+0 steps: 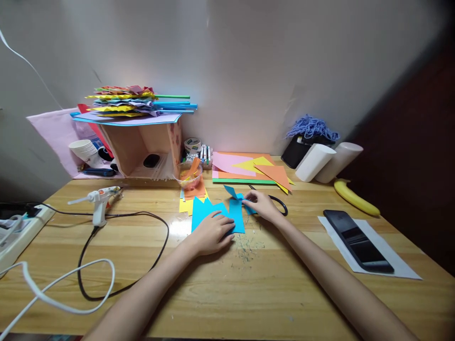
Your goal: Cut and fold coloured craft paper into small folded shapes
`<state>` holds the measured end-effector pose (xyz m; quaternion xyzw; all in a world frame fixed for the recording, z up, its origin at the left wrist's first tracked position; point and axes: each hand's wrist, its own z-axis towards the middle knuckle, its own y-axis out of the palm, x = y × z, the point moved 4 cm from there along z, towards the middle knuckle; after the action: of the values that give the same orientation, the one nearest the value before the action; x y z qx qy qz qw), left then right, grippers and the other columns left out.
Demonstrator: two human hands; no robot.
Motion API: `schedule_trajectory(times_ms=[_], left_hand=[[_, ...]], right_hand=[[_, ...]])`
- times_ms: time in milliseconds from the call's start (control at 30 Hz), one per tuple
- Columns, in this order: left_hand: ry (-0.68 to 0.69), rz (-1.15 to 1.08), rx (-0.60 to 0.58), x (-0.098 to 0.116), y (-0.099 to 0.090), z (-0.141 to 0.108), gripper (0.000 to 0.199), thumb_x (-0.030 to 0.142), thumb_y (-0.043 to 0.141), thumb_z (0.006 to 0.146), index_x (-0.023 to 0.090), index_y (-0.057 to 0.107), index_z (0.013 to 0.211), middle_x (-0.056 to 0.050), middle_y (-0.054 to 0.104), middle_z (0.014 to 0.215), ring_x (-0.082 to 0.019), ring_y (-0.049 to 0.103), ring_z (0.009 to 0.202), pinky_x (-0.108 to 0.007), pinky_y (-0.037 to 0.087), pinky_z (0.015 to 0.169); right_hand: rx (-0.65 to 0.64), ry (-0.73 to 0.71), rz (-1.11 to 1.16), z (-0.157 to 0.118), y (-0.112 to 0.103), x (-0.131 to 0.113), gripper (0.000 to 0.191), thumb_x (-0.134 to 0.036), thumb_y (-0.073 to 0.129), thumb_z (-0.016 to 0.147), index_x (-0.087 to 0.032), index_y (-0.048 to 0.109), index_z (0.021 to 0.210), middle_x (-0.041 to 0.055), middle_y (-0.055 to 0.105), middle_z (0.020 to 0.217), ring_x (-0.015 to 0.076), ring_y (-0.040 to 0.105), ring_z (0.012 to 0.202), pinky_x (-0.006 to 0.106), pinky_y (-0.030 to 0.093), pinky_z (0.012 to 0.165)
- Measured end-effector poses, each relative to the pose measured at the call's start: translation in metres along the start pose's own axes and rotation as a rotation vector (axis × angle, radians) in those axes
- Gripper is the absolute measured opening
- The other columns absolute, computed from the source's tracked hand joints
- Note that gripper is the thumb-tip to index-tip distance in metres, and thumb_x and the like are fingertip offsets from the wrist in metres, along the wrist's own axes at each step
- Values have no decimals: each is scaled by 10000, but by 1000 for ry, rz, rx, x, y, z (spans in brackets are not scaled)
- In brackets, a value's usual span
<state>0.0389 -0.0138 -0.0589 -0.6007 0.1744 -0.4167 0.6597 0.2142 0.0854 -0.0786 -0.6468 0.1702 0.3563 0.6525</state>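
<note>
Blue paper (202, 215) with a jagged upper edge lies on the wooden table. My left hand (215, 232) rests on it, palm down with the fingers spread. To its right, my right hand (259, 203) pinches a small blue paper piece (232, 192) between thumb and fingers, at the upper right of the sheet. Part of that piece sticks up to the left, and more blue paper shows under the right hand. Black scissor handles (280, 203) show partly behind my right wrist. Small dark scraps (247, 246) are scattered just in front of the blue paper.
A glue gun (101, 203) with its cable is on the left, near a power strip (24, 232). Behind are a box (142, 142), a bowl of scraps (188, 175) and coloured sheets (249, 166). On the right are paper rolls (314, 162), a banana (355, 198) and a phone (357, 239).
</note>
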Motion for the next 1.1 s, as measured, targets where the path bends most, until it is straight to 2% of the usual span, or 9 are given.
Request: schedule_trajectory(times_ms=[167, 267, 367, 467, 533, 600, 767, 867, 1100], left_hand=[[-21, -104, -11, 10, 5, 3, 332, 329, 396, 874, 167, 550, 1120, -92, 593, 1086, -214, 518, 981, -375, 349, 897], [-136, -290, 46, 10, 4, 5, 329, 345, 363, 892, 182, 567, 1091, -82, 595, 1066, -203, 505, 987, -365, 353, 893], [-301, -617, 137, 4, 4, 5, 345, 399, 377, 880, 178, 581, 1049, -76, 596, 1048, -191, 512, 972, -332, 379, 866], [-491, -1002, 168, -6, 11, 5, 410, 460, 374, 862, 132, 617, 824, -69, 641, 828, -156, 568, 740, -288, 434, 723], [-583, -1184, 154, -11, 17, 4, 435, 480, 418, 832, 116, 610, 691, -64, 644, 698, -139, 564, 622, -271, 440, 655], [-624, -1283, 135, -13, 22, 4, 418, 476, 483, 795, 108, 618, 651, -71, 655, 662, -141, 579, 612, -266, 443, 654], [-678, -1244, 173, -18, 23, 4, 417, 470, 519, 769, 133, 575, 531, -32, 622, 537, -106, 526, 515, -227, 415, 595], [-677, -1172, 191, -19, 19, 4, 465, 486, 490, 781, 148, 505, 463, -28, 624, 548, -83, 456, 470, -209, 359, 520], [-687, -1078, 149, -15, 14, 3, 489, 491, 436, 808, 127, 609, 531, -3, 542, 506, -70, 339, 436, -217, 262, 455]], right_hand=[[311, -78, 121, -33, -26, -6, 170, -337, 548, 774, -174, 597, 777, 47, 635, 797, 176, 585, 732, 287, 448, 669], [384, -216, 136, -55, -26, -22, 135, -310, 549, 798, -188, 606, 788, 54, 618, 812, 183, 574, 766, 303, 455, 680], [318, -394, 135, -70, -16, -41, 73, -251, 568, 799, -206, 611, 838, 56, 616, 815, 188, 569, 792, 324, 465, 709], [210, -538, 113, -79, -3, -55, 93, -201, 564, 804, -219, 607, 885, 55, 619, 838, 186, 568, 815, 330, 467, 732], [161, -583, 101, -82, 3, -58, 102, -188, 556, 810, -217, 608, 893, 56, 619, 846, 180, 568, 808, 325, 467, 732], [140, -583, 108, -84, 5, -59, 105, -196, 556, 813, -214, 610, 900, 58, 620, 855, 177, 569, 809, 326, 467, 738], [138, -504, 182, -82, 4, -54, 106, -224, 559, 815, -215, 632, 891, 54, 627, 852, 175, 581, 819, 316, 473, 742], [142, -449, 220, -79, 2, -50, 110, -234, 556, 817, -214, 648, 874, 52, 628, 848, 174, 586, 814, 309, 477, 734], [108, -412, 154, -75, 5, -45, 114, -210, 506, 838, -207, 617, 814, 48, 611, 812, 184, 565, 794, 315, 452, 729]])
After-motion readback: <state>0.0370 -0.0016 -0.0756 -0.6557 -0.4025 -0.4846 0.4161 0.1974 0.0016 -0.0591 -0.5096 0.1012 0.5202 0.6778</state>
